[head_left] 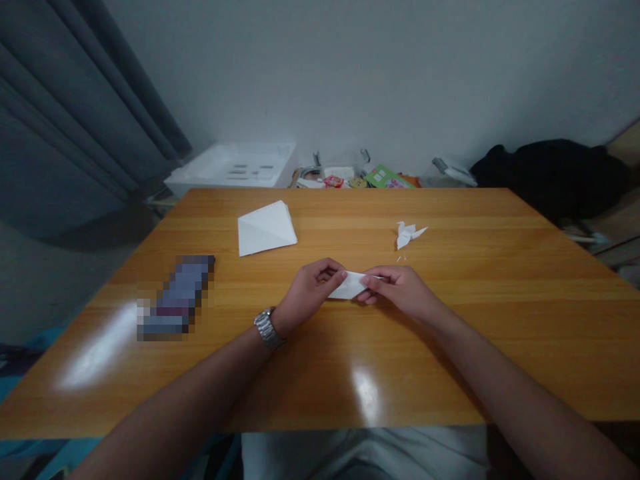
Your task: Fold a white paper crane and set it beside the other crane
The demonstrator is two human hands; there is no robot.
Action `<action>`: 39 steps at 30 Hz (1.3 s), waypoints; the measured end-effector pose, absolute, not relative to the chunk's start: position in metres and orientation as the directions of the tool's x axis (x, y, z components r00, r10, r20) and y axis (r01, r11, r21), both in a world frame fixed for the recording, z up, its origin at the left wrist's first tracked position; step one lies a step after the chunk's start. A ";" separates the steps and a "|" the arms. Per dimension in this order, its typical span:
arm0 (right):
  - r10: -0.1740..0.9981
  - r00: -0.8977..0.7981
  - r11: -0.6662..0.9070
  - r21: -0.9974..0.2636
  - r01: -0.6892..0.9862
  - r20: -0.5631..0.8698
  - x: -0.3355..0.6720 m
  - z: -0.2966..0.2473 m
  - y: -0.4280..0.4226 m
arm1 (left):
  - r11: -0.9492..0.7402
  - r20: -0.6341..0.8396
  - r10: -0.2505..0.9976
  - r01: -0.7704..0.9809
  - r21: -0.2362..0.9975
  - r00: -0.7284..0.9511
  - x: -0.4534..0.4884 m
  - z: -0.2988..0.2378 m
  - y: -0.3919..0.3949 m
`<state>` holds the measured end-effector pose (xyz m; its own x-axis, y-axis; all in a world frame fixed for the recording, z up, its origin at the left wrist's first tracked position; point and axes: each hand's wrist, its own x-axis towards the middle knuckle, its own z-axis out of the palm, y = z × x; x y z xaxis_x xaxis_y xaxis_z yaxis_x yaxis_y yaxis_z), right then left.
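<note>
A small piece of folded white paper (350, 285) is held between my two hands, just above the middle of the wooden table. My left hand (314, 285), with a metal-band watch (269, 328) at its wrist, pinches the paper's left end with the thumb on top. At the other end, my right hand (395, 288) grips it between thumb and fingers. Beyond the right hand lies a folded white paper crane (409, 233), with tiny white scraps in front of it. A stack of white paper sheets (267, 229) rests farther back on the left.
A blurred-out phone-like device (183, 293) lies on the left of the wooden table (500, 267). Behind the far edge stand a white foam box (235, 163) and a green booklet (387, 177) among clutter. Dark cloth (550, 173) is heaped at the back right.
</note>
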<state>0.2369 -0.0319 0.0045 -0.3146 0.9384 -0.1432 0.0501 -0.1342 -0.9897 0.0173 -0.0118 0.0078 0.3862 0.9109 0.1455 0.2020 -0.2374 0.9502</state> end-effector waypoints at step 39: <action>0.948 -0.282 -0.158 -0.987 -0.008 -0.149 0.240 0.018 -0.033 | -0.190 0.068 0.884 0.222 0.956 0.463 0.011 0.013 -0.009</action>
<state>0.2398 -0.0331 0.0180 -0.2823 0.9476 -0.1492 -0.0082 -0.1580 -0.9874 0.0107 -0.0092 0.0133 0.4633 0.8836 0.0681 0.2216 -0.1899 0.9565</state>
